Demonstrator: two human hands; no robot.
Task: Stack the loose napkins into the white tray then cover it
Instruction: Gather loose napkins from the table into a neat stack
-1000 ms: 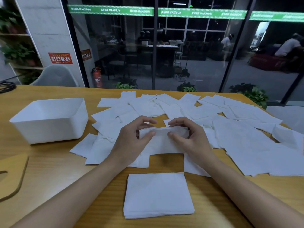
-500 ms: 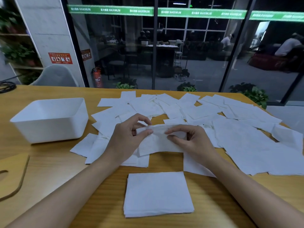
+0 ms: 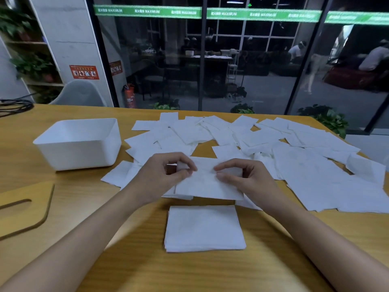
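Observation:
A single white napkin (image 3: 207, 182) is lifted slightly over the table, tilted toward me. My left hand (image 3: 166, 173) pinches its left upper edge, and my right hand (image 3: 244, 175) pinches its right upper edge. Just in front of it lies a neat stack of napkins (image 3: 204, 227). Several loose napkins (image 3: 305, 165) are scattered over the table's middle and right. The white tray (image 3: 77, 144) stands to the left with nothing visible inside. A wooden lid (image 3: 23, 207) with a slot lies at the near left.
The wooden table (image 3: 189, 270) ends at a glass wall behind. A grey chair (image 3: 81, 94) stands beyond the far left edge, and black cables (image 3: 14, 106) lie at the far left corner.
Both hands have drawn the napkin toward me and raised it off the pile. Its lower edge now hangs close to the neat stack.

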